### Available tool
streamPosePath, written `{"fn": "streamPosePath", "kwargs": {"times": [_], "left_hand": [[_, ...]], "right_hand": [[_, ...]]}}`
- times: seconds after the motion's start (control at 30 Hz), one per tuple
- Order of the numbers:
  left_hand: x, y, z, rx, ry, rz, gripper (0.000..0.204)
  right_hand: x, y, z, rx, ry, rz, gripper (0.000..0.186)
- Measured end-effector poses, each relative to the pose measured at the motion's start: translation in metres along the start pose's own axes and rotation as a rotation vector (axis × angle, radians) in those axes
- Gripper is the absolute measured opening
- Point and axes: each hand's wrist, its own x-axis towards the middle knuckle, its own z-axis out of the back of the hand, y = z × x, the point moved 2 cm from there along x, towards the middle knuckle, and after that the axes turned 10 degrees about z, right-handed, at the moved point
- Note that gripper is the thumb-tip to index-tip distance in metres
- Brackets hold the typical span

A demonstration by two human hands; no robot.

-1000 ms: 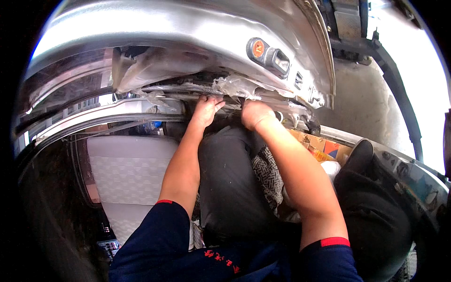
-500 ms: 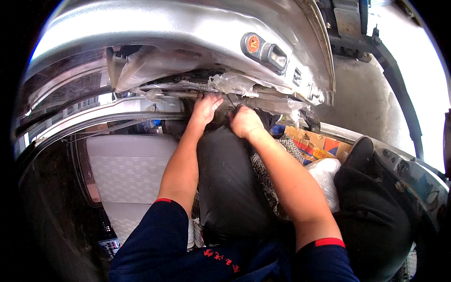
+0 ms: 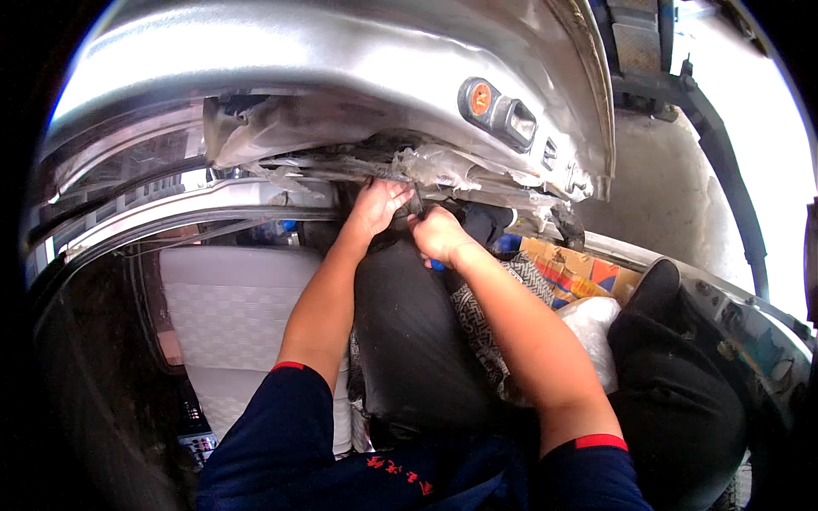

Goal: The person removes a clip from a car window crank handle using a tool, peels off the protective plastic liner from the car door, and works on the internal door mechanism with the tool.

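Observation:
A silver vehicle door panel arches across the top, with torn clear plastic film hanging along its lower edge. My left hand reaches up to that edge, its fingers stretched out against the dark underside and its fingertips partly hidden. Just right of it, my right hand is closed around a screwdriver. The blue handle end shows below my fist, and a thin dark shaft points up toward the film. Whether the tip touches anything is hard to make out.
A grey patterned seat stands at left. My dark-trousered knee lies under my hands. At right are a printed cardboard box, a white plastic bag and my other leg. An orange-marked handle recess sits on the panel.
My right hand has come down a little from the panel edge, and the blue handle end now shows. The panel appears slightly lower and farther right. My left hand stays near the edge.

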Motion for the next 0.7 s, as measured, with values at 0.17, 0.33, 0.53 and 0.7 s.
{"fn": "streamPosePath", "kwargs": {"times": [0.17, 0.33, 0.53, 0.7], "left_hand": [[0.011, 0.005, -0.014, -0.021, 0.040, -0.009, 0.038], [0.020, 0.008, 0.007, -0.016, 0.086, -0.010, 0.032], [0.010, 0.013, -0.022, -0.230, 0.061, -0.054, 0.026], [0.006, 0.012, -0.021, -0.196, 0.064, -0.071, 0.032]], "right_hand": [[0.023, 0.007, 0.030, -0.630, 0.103, 0.098, 0.022], [0.017, 0.015, 0.017, -0.633, 0.101, 0.069, 0.019], [0.025, -0.030, 0.020, -0.431, -0.076, 0.092, 0.057], [0.011, -0.012, 0.039, -0.562, -0.067, 0.155, 0.060]]}}
